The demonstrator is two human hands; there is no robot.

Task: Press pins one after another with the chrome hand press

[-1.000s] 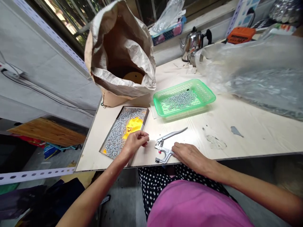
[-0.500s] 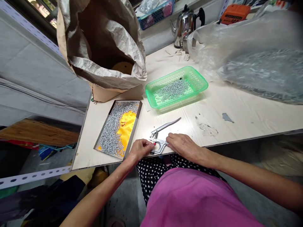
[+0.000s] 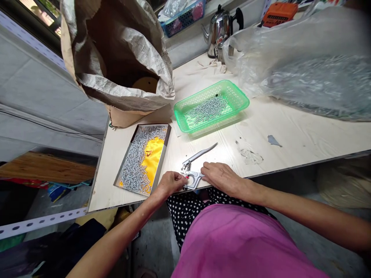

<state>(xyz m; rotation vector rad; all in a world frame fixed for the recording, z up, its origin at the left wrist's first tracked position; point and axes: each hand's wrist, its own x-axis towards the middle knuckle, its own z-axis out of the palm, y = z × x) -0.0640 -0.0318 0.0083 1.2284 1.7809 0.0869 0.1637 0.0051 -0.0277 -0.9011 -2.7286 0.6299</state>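
A metal hand press tool (image 3: 193, 170) lies near the front edge of the pale table (image 3: 290, 135), its long lever pointing up and right. My left hand (image 3: 171, 182) is pinched at the tool's jaw, fingers closed on a small part too tiny to name. Fingers curled, my right hand (image 3: 222, 176) rests over the tool's lower handle and holds it down. Left of the hands lies a flat metal tray (image 3: 133, 162) with a yellow bottom and many small silver parts. Behind the tool, a green plastic basket (image 3: 240, 96) holds more silver pieces.
A big open paper sack (image 3: 116, 58) stands at the back left of the table. A large clear plastic bag (image 3: 304, 65) of metal pieces fills the right. A steel kettle (image 3: 218, 29) and a blue basket (image 3: 185, 13) sit behind. Floor clutter lies below left.
My left hand moved from beside the tray over to the press tool's jaw, staying pinched. My right hand stayed on the handle. The camera tilted down and shifted.
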